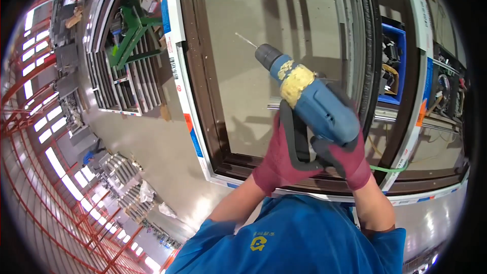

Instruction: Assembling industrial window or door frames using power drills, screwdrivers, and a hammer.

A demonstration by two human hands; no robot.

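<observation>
A blue cordless drill (324,111) with a black chuck and a rough yellow patch round its front is held over a brown metal frame (203,66). Its thin bit points to the far left, above the frame's opening and apart from its bars. My left hand (286,157), in a maroon and grey glove, is closed about the drill's lower left side. On the rear and right side of the drill, my right hand (350,160) grips in a matching glove. The drill's body and my hands partly hide the handle.
White protective strips run along the frame's outer edges. Beyond its right part stands a blue crate (401,66) of small parts. A green cord (388,169) crosses the near right corner. At the left are a green metal stand (133,40) and stacked profiles (124,89).
</observation>
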